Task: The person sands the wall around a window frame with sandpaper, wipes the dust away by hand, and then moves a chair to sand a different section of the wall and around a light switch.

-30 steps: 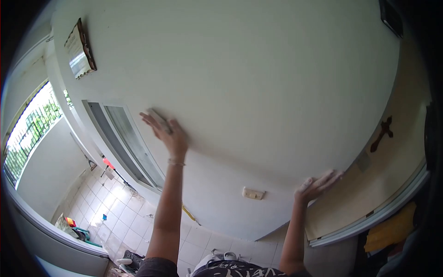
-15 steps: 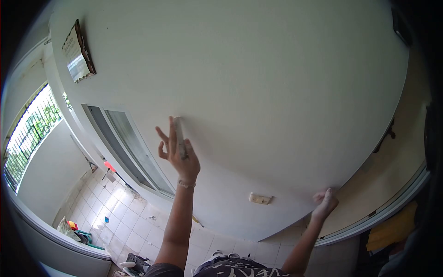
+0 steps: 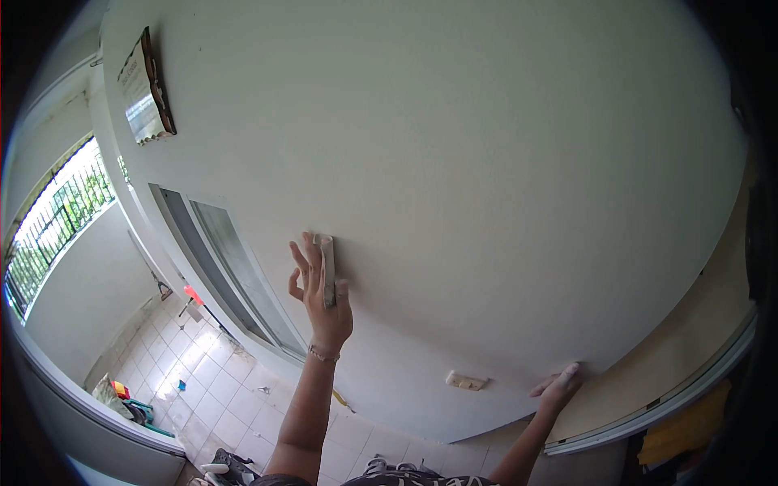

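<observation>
Wall switch (image 3: 467, 381) sits beside the right hand (image 3: 559, 390), fingers partly curled; window (image 3: 235, 259) lies left. Left hand (image 3: 326, 308) grips pale block (image 3: 327, 271), held between thumb and fingers against the wall (image 3: 486, 186).

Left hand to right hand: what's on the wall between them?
A switch, nearer the right hand; from there to the left hand, bare wall and a soft shadow. Head view.
</observation>
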`<control>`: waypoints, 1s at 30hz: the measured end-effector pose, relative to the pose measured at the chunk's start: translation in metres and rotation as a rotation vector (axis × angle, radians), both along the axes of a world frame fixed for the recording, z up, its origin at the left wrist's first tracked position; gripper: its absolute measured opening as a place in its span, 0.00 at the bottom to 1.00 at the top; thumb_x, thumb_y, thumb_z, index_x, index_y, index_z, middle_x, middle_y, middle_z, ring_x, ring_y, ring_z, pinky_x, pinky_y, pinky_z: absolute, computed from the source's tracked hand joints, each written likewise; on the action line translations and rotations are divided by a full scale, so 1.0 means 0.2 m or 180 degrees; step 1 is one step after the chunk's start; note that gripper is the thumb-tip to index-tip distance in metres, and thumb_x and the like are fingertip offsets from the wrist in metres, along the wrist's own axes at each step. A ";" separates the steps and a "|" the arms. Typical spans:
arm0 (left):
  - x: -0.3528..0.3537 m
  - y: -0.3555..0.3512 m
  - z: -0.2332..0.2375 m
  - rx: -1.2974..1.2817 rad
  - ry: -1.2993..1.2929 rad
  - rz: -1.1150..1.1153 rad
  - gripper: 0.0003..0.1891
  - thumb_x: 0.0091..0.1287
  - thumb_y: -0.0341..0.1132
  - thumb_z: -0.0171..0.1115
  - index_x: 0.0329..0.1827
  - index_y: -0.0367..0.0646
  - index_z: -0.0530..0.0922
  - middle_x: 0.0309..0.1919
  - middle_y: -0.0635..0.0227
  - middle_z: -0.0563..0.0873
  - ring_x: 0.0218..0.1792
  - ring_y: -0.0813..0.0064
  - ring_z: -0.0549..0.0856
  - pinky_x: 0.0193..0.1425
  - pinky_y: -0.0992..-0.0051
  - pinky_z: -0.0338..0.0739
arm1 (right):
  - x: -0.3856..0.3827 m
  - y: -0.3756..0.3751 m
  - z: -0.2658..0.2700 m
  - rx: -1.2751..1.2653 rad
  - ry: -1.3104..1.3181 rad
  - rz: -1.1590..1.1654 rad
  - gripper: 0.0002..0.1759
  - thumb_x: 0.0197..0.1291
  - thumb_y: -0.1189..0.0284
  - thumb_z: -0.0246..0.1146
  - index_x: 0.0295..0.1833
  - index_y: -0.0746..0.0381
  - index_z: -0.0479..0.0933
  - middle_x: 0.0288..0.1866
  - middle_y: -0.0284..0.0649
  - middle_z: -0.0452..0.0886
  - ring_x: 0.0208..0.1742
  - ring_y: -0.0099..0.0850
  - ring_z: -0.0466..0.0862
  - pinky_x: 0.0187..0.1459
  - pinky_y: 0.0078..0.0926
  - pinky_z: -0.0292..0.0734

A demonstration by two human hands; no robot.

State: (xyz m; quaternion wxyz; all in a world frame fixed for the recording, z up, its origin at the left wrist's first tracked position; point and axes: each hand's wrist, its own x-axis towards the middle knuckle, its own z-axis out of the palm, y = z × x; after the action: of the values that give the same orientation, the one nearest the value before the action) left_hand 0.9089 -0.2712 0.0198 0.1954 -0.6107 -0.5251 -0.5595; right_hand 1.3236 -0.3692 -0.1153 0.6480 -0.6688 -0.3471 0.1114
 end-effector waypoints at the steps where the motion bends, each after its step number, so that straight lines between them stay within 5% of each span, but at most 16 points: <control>1: 0.00 0.00 0.00 -0.0038 0.0024 0.0043 0.31 0.82 0.52 0.37 0.81 0.45 0.63 0.84 0.59 0.56 0.85 0.54 0.46 0.79 0.59 0.39 | 0.00 -0.02 0.03 0.0102 -0.0324 0.0109 0.49 0.73 0.32 0.35 0.13 0.62 0.62 0.04 0.41 0.69 0.05 0.33 0.73 0.14 0.29 0.74; 5: 0.03 -0.03 -0.02 0.0458 0.0123 0.0859 0.29 0.80 0.46 0.44 0.79 0.41 0.65 0.83 0.58 0.60 0.85 0.54 0.45 0.79 0.59 0.39 | 0.03 -0.04 0.01 0.0062 -0.0034 0.0357 0.47 0.76 0.37 0.39 0.13 0.62 0.64 0.06 0.42 0.71 0.06 0.32 0.75 0.12 0.27 0.74; 8: -0.01 -0.08 0.05 0.1033 -0.0383 0.0606 0.26 0.76 0.37 0.51 0.75 0.36 0.70 0.80 0.57 0.66 0.85 0.53 0.50 0.78 0.59 0.44 | 0.03 -0.04 -0.01 0.0127 0.0444 0.0547 0.45 0.77 0.40 0.43 0.13 0.63 0.65 0.08 0.45 0.74 0.07 0.33 0.76 0.12 0.27 0.74; 9: -0.05 -0.06 0.04 0.1426 -0.0534 0.0488 0.22 0.74 0.30 0.54 0.70 0.32 0.74 0.78 0.56 0.70 0.79 0.52 0.66 0.74 0.61 0.57 | 0.03 -0.04 0.00 0.0162 0.0497 0.0639 0.45 0.77 0.40 0.44 0.12 0.63 0.65 0.09 0.46 0.75 0.07 0.33 0.76 0.11 0.27 0.75; 12: -0.12 -0.08 0.10 0.1344 -0.1072 0.0290 0.19 0.76 0.26 0.54 0.68 0.31 0.75 0.73 0.55 0.77 0.66 0.55 0.78 0.66 0.63 0.68 | 0.02 -0.06 0.04 0.0175 0.0517 0.0801 0.46 0.77 0.41 0.45 0.12 0.65 0.68 0.10 0.46 0.76 0.08 0.33 0.77 0.11 0.26 0.75; 13: -0.18 -0.05 0.09 0.1212 -0.1023 0.0310 0.19 0.76 0.25 0.55 0.68 0.29 0.74 0.62 0.54 0.84 0.54 0.60 0.82 0.63 0.65 0.71 | 0.02 -0.06 0.05 0.0166 0.0508 0.0837 0.47 0.77 0.41 0.45 0.12 0.66 0.69 0.10 0.47 0.76 0.08 0.34 0.77 0.11 0.26 0.74; 16: -0.21 0.04 0.11 0.0783 -0.0862 0.0753 0.17 0.76 0.26 0.57 0.66 0.29 0.75 0.53 0.54 0.88 0.50 0.60 0.83 0.64 0.65 0.70 | 0.01 -0.06 0.05 0.0236 0.0553 0.0919 0.48 0.77 0.41 0.44 0.12 0.67 0.72 0.10 0.46 0.76 0.07 0.33 0.77 0.11 0.26 0.75; 18: -0.20 0.13 0.09 0.0381 -0.0603 0.0560 0.30 0.78 0.30 0.54 0.81 0.35 0.58 0.76 0.53 0.71 0.64 0.59 0.79 0.72 0.61 0.63 | 0.01 -0.07 0.05 0.0216 0.0479 0.0907 0.47 0.78 0.42 0.44 0.12 0.67 0.71 0.10 0.46 0.76 0.08 0.33 0.77 0.11 0.26 0.74; 20: -0.07 0.21 0.09 0.0750 -0.0759 0.0188 0.36 0.80 0.41 0.49 0.85 0.39 0.47 0.85 0.56 0.53 0.81 0.59 0.59 0.78 0.58 0.51 | 0.01 -0.07 0.05 0.0192 0.0439 0.0907 0.47 0.78 0.42 0.44 0.12 0.67 0.71 0.10 0.46 0.76 0.08 0.33 0.77 0.11 0.26 0.74; 22: 0.10 0.19 0.08 0.0566 -0.0929 -0.0010 0.37 0.79 0.50 0.43 0.86 0.42 0.47 0.86 0.58 0.47 0.86 0.61 0.41 0.79 0.59 0.41 | 0.03 -0.07 0.04 0.0172 0.0433 0.0922 0.46 0.78 0.42 0.45 0.12 0.66 0.71 0.10 0.46 0.76 0.08 0.32 0.78 0.11 0.26 0.74; 26: 0.44 0.04 0.04 0.0363 0.0970 0.0249 0.36 0.77 0.47 0.38 0.86 0.42 0.48 0.85 0.53 0.48 0.86 0.56 0.42 0.79 0.59 0.36 | 0.06 -0.07 -0.01 0.0133 0.0399 0.0876 0.46 0.77 0.42 0.46 0.13 0.66 0.70 0.10 0.46 0.76 0.09 0.33 0.78 0.11 0.26 0.73; 30: 0.36 0.08 0.05 0.0457 0.0770 0.0361 0.34 0.76 0.47 0.44 0.83 0.44 0.58 0.85 0.58 0.54 0.85 0.58 0.48 0.79 0.61 0.36 | 0.03 -0.06 0.00 0.0112 0.0569 0.0654 0.46 0.77 0.41 0.46 0.14 0.66 0.70 0.10 0.46 0.76 0.09 0.33 0.78 0.11 0.26 0.74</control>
State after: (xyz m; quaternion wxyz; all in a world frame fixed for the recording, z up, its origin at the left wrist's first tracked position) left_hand 0.9813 -0.2555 0.0300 0.3317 -0.6275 -0.4900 -0.5060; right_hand 1.3301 -0.3821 -0.1143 0.6731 -0.6056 -0.3566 0.2302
